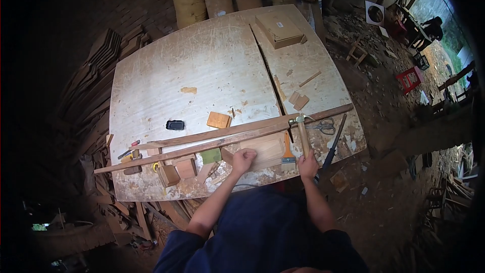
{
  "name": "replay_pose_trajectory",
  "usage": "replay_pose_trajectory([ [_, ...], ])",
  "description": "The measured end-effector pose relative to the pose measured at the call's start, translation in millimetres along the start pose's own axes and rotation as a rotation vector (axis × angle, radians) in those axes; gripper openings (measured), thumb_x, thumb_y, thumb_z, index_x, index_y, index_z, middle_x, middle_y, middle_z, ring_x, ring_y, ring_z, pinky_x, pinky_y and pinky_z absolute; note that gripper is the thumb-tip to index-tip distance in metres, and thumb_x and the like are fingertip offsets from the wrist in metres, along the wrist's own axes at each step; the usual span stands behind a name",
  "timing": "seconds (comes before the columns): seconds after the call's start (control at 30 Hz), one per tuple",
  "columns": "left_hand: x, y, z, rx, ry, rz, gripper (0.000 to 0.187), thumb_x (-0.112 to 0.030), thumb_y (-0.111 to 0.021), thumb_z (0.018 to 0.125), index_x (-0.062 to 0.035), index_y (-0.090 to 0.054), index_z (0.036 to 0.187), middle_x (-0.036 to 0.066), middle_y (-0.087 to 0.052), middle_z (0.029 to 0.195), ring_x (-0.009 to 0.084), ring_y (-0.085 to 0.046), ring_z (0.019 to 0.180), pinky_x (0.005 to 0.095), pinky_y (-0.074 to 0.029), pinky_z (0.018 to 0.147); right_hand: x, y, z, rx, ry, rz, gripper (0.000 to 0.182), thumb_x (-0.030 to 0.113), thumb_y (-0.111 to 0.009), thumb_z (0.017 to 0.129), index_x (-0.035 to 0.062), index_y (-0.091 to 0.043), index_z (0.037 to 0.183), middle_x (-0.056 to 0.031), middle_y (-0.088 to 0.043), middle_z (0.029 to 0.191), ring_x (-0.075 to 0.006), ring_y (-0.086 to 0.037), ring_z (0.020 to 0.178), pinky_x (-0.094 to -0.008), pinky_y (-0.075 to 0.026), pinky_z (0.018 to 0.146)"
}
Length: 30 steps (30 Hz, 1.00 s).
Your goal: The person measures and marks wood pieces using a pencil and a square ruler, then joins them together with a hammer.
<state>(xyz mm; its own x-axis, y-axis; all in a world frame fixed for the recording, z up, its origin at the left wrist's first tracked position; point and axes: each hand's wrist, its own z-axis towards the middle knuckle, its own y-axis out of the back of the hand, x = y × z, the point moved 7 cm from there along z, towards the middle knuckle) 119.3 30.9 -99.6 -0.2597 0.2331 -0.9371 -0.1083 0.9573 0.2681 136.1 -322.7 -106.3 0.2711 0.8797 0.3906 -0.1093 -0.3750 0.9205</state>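
Note:
My right hand (pixel 307 165) is wrapped round the wooden handle of a hammer (pixel 303 138), whose head points away from me at the long wooden strips. My left hand (pixel 244 160) has its fingers curled together over a pale wooden board (pixel 269 150); whatever may be inside them is hidden. Between the two hands lies a paintbrush (pixel 287 152) with an orange handle. Just left of my left hand are a green block (pixel 210 155) and several small wood pieces. Scissors (pixel 325 126) rest to the right of the hammer.
Two long wooden strips (pixel 202 149) cross the worktable (pixel 166 81). A black tray (pixel 175 125), an orange-brown block (pixel 219 120) and a cardboard box (pixel 279 29) lie beyond them. A long dark tool (pixel 335 141) sits at the right edge. Stacked wood (pixel 96 65) flanks the table's left side.

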Motion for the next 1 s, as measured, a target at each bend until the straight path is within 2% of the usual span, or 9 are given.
replay_pose_trajectory([
  [0.07,2.2,-1.0,2.2,-0.055,0.015,0.002,0.016,-0.013,-0.079,0.095,0.0005,-0.081,0.103,0.01,-0.081,0.09,0.0127,-0.075,0.083,0.0293,-0.06,0.079,0.8,0.2,0.6,-0.015,0.013,-0.001,0.043,0.025,-0.065,0.092,0.0043,-0.054,0.128,-0.0261,-0.071,0.102,-0.0479,-0.071,0.091,-0.0589,-0.057,0.081],
  [0.2,-21.0,2.4,3.6,-0.113,-0.034,0.159,0.018,-0.018,-0.079,0.094,-0.0013,-0.081,0.1,0.015,-0.08,0.087,0.0194,-0.078,0.08,0.0339,-0.061,0.076,1.0,1.4,0.4,-0.026,0.03,0.007,0.042,0.025,-0.065,0.092,0.0043,-0.054,0.127,-0.0265,-0.071,0.099,-0.0487,-0.071,0.09,-0.0597,-0.056,0.08],
  [0.23,-28.9,2.4,3.5,-0.116,-0.083,0.23,0.017,-0.017,-0.077,0.093,-0.0025,-0.081,0.101,0.019,-0.079,0.092,0.0288,-0.079,0.084,0.0391,-0.061,0.079,2.6,2.9,0.5,-0.045,0.04,0.021,0.039,0.025,-0.064,0.093,0.005,-0.054,0.125,-0.0275,-0.071,0.097,-0.0498,-0.07,0.088,-0.0609,-0.056,0.079],
  [0.37,-47.0,-1.5,1.4,-0.08,-0.255,0.344,0.015,-0.014,-0.074,0.093,-0.0012,-0.079,0.099,0.021,-0.078,0.098,0.0407,-0.075,0.094,0.0464,-0.059,0.085,2.2,2.3,-0.2,-0.067,0.043,0.024,0.039,0.026,-0.063,0.094,0.0063,-0.053,0.126,-0.0285,-0.071,0.095,-0.0509,-0.07,0.086,-0.0619,-0.056,0.077],
  [0.47,-38.2,-2.9,2.6,-0.086,-0.305,0.361,0.013,-0.013,-0.074,0.093,-0.0016,-0.079,0.098,0.02,-0.078,0.099,0.0404,-0.075,0.094,0.0467,-0.059,0.085,1.8,0.8,0.4,-0.016,0.015,-0.016,0.044,0.025,-0.065,0.092,0.0028,-0.056,0.129,-0.0263,-0.072,0.103,-0.0478,-0.071,0.089,-0.0584,-0.057,0.08],
  [1.0,-46.8,-15.6,-4.4,-0.06,-0.46,0.447,0.01,-0.011,-0.076,0.092,-0.0042,-0.08,0.098,0.016,-0.078,0.099,0.0367,-0.074,0.095,0.0447,-0.058,0.088,3.1,2.0,1.2,0.003,0.009,0.015,0.041,0.027,-0.066,0.093,0.0054,-0.057,0.127,-0.0266,-0.071,0.099,-0.0492,-0.07,0.09,-0.0604,-0.056,0.079],
])
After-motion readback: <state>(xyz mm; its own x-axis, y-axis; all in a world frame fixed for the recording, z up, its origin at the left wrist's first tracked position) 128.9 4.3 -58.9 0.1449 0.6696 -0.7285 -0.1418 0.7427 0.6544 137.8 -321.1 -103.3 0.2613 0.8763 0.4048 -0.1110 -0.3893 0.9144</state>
